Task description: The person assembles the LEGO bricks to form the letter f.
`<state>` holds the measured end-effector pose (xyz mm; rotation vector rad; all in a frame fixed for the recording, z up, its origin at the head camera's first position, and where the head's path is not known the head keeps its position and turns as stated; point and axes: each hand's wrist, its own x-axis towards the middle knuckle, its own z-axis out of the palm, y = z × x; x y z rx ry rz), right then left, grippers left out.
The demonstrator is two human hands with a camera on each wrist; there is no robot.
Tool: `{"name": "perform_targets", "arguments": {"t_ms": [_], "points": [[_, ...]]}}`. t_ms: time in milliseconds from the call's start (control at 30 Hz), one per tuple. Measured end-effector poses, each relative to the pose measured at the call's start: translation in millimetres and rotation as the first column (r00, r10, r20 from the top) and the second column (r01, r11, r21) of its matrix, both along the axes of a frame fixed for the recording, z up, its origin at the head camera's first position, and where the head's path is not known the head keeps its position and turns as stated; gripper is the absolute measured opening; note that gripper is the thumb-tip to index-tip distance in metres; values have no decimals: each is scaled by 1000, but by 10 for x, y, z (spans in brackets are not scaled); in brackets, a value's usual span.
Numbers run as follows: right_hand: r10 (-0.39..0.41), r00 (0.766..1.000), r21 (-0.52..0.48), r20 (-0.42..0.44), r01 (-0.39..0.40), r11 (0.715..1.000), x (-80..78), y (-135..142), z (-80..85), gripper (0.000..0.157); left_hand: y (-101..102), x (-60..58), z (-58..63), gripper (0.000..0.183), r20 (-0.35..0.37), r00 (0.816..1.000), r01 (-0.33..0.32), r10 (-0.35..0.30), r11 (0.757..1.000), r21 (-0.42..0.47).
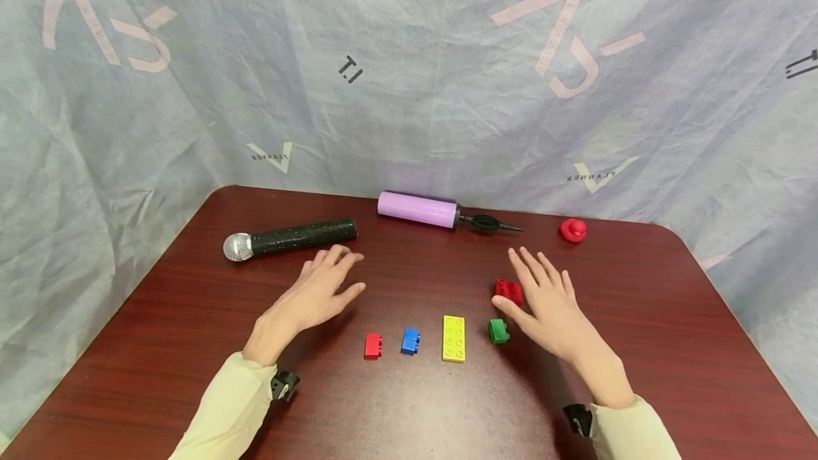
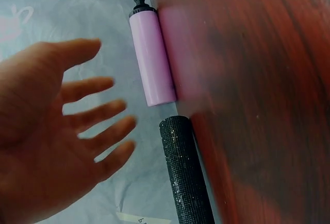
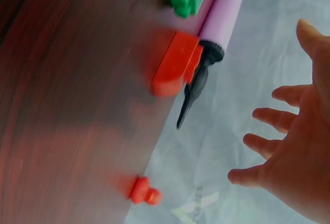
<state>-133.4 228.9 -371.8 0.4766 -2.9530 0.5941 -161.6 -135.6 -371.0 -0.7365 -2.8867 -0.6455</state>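
Both hands hang over the table, fingers spread and holding nothing. The right hand has the dark red block nearest, toward its ten o'clock; the thumb overlaps it in the head view, yet the right wrist view shows them apart. The green block lies at that hand's eight o'clock, so a low or sideways reach could well knock one block into the other. From the left hand, the small red block and blue block sit toward four o'clock, with the yellow block between the hands. The microphone, at the left hand's eleven, and the purple pump, farther off toward two, are round-bodied; a brushing finger might set either rolling. The red toy stands past the right hand's twelve, likely safest from a bump.
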Motion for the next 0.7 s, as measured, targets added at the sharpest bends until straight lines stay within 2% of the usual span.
{"name": "perform_targets", "arguments": {"t_ms": [133, 333, 467, 600, 700], "points": [[74, 997, -12, 8, -74, 997, 6, -126, -26, 80, 7, 35, 12, 38, 122, 990, 74, -71, 997, -21], [151, 988, -21, 24, -150, 988, 16, -271, -39, 79, 46, 76, 27, 36, 274, 952, 143, -137, 990, -2], [199, 980, -12, 13, -199, 980, 14, -364, -66, 78, 69, 113, 7, 35, 340, 923, 183, -179, 983, 21], [282, 959, 20, -22, -281, 959, 6, -505, -116, 75, 88, 153, -17, 37, 397, 897, 197, -194, 980, 34], [320, 947, 44, -9, -319, 947, 23, -628, -150, 72, 113, 183, -36, 41, 416, 887, 207, -202, 978, 33]]}}
